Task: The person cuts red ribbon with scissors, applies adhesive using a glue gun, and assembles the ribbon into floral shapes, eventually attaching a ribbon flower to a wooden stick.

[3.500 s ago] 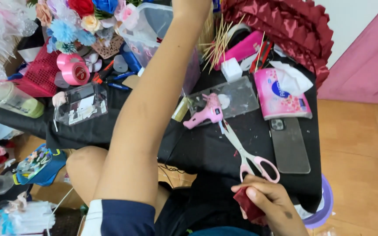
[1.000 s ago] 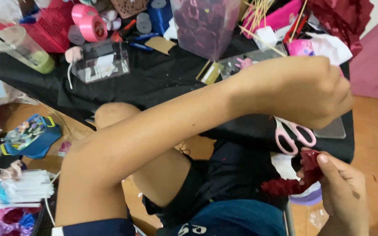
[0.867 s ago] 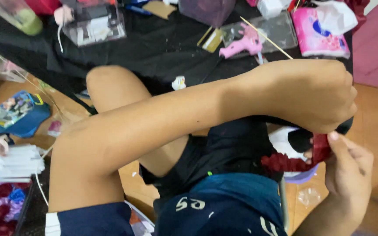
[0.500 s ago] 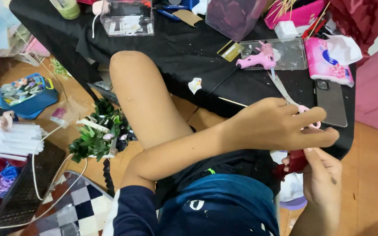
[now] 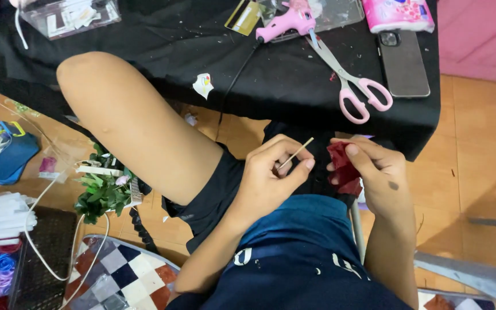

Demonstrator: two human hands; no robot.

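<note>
Over the lap: left hand (image 5: 265, 181) pinching thin pale wooden skewer (image 5: 295, 153), stiff but likely snappable; right hand (image 5: 374, 172) clamped on soft dark red ribbon piece (image 5: 343, 166), light, crushable, probably best gripped at its base. Beyond, on black-draped worktop (image 5: 294, 86): pink-handled scissors (image 5: 351, 86), pink glue gun (image 5: 285, 23).

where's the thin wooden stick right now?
In the head view, the thin wooden stick is pinched in the left hand over the lap, just left of the dark red ribbon piece that the right hand grips.

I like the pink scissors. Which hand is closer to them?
Right. The right hand, holding red cloth, sits just below the scissors. The left hand, holding a stick, is farther left.
</note>
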